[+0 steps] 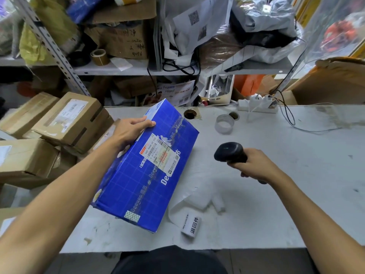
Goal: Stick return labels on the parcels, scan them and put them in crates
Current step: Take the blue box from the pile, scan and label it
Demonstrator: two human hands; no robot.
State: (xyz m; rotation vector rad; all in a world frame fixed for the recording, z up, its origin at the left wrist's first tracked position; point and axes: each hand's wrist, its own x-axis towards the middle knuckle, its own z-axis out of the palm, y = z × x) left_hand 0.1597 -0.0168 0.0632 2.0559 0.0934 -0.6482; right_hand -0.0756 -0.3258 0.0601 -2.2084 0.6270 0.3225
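A long blue parcel box [138, 186] lies tilted on the white table [296, 175], its far left side raised. A white shipping label [160, 153] with barcodes is stuck on its top face. My left hand [130, 131] holds the box's upper left edge, fingers over the top. My right hand [254, 165] grips a black handheld scanner [230, 152], its head turned toward the label, a short way right of the box. A roll of white return labels [190, 226] with black characters lies near the table's front edge, its backing strip trailing up behind it.
Several brown cardboard parcels [69, 119] are stacked left of the table. A clear tape roll [225, 124], two cable holes and a white power strip [256, 105] sit at the table's back. Cluttered shelves with boxes and bags rise behind. A large open carton [331, 82] stands at far right.
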